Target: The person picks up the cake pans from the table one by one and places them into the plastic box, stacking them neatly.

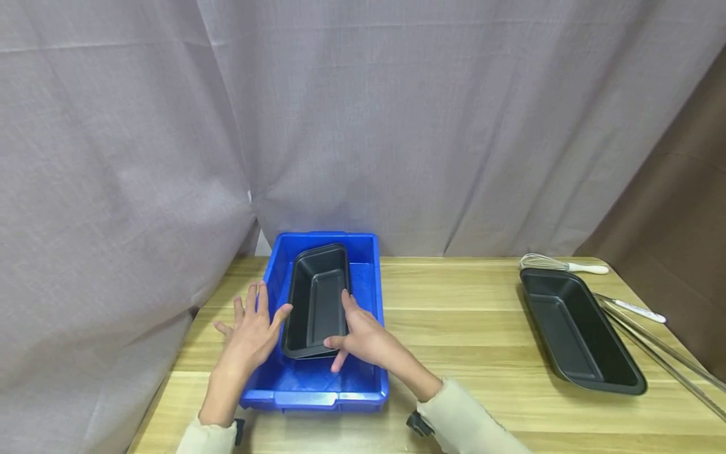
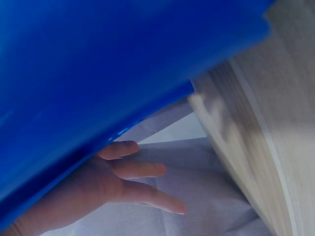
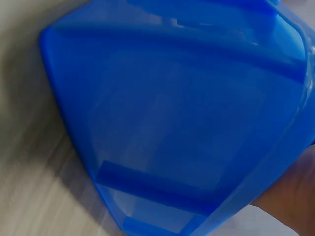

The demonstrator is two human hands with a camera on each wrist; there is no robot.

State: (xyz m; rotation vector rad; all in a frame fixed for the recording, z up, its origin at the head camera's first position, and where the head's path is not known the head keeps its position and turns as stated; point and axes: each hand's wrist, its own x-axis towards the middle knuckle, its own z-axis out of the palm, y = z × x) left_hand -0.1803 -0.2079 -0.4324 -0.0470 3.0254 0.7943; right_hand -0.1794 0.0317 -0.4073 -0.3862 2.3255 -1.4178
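A black loaf pan (image 1: 328, 309) lies slightly askew inside a blue plastic bin (image 1: 317, 399). A second dark rim shows under its near edge, as if another pan sits beneath. My left hand (image 1: 247, 334), fingers spread, is over the bin's left rim with its thumb beside the pan's left edge; it holds nothing. In the left wrist view, the fingers of that hand (image 2: 106, 179) extend beyond the blue wall. At the pan's near right side is my right hand (image 1: 363, 334), fingers extended. Whether it touches the pan I cannot tell. The bin's outside wall (image 3: 162, 113) hides most of it in the right wrist view.
On the right of the wooden table (image 1: 448, 315) rests another black loaf pan (image 1: 578, 334). Behind it lies a whisk (image 1: 561, 265) with a white handle. A white-handled utensil (image 1: 638, 310) and long metal tools (image 1: 663, 353) are along the right edge. Grey curtain (image 1: 397, 126) hangs behind.
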